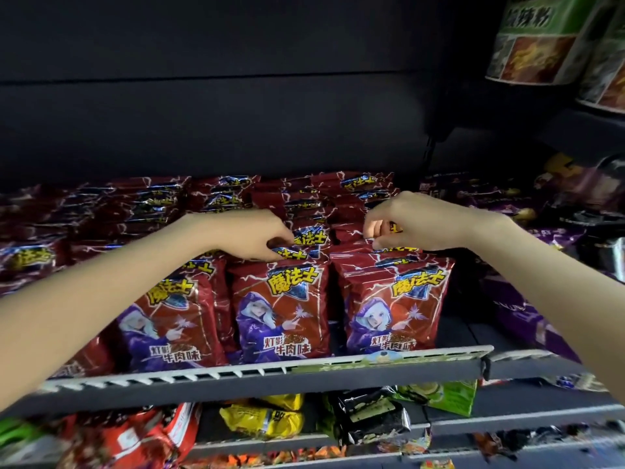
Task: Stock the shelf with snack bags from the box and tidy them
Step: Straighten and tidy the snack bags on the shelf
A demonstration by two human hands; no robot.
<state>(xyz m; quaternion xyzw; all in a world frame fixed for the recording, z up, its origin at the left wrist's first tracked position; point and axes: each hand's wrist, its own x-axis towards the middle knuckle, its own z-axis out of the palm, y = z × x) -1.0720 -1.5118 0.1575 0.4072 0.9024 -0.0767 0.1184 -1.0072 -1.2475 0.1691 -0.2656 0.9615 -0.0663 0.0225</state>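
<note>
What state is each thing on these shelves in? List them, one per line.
left hand: fingers curled on the top edge of a red snack bag in the middle row.
right hand: pinches the top of a red bag in the right row.
front red bags: upright, facing out, behind the shelf rail.
purple bags: lying tilted, untidy.
lower shelf packets: jumbled, lying flat.

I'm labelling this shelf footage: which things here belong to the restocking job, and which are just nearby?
Part of the job:
- red foil snack bags in rows
- grey shelf with white rail
- left hand and right hand, each pinching a bag top

Just nearby:
- purple bags
- yellow bag on the lower shelf
- green cups
</note>
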